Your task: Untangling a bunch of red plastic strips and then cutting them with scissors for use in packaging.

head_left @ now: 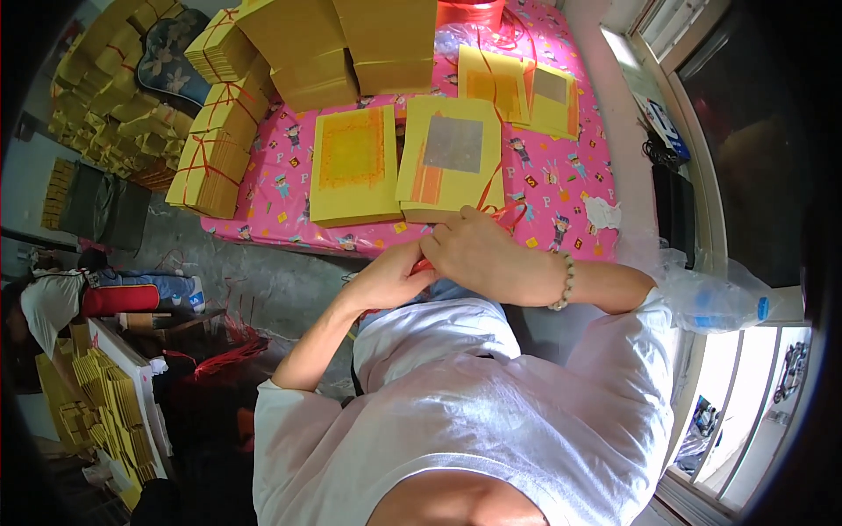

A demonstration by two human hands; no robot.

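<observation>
In front of my body, close to the near edge of the table, my left hand [404, 270] and my right hand [469, 250] meet, with the right overlapping the left. Both are closed on red plastic string [513, 215], which shows at the left fingers and loops out past the right hand. A strand runs up across the table. Just beyond my hands lies a stack of yellow paper [452, 180] with a silver square and an orange patch. Left of it sits another yellow stack [353, 167] with an orange-edged printed square. My fingertips are partly hidden.
Pink patterned cloth [561, 188] covers the table. More yellow stacks [495, 83], tied bundles [208, 171] and a red tub [471, 12] stand on it. A person [57, 307] bends over yellow bundles at left. A plastic bag [715, 298] lies by the window.
</observation>
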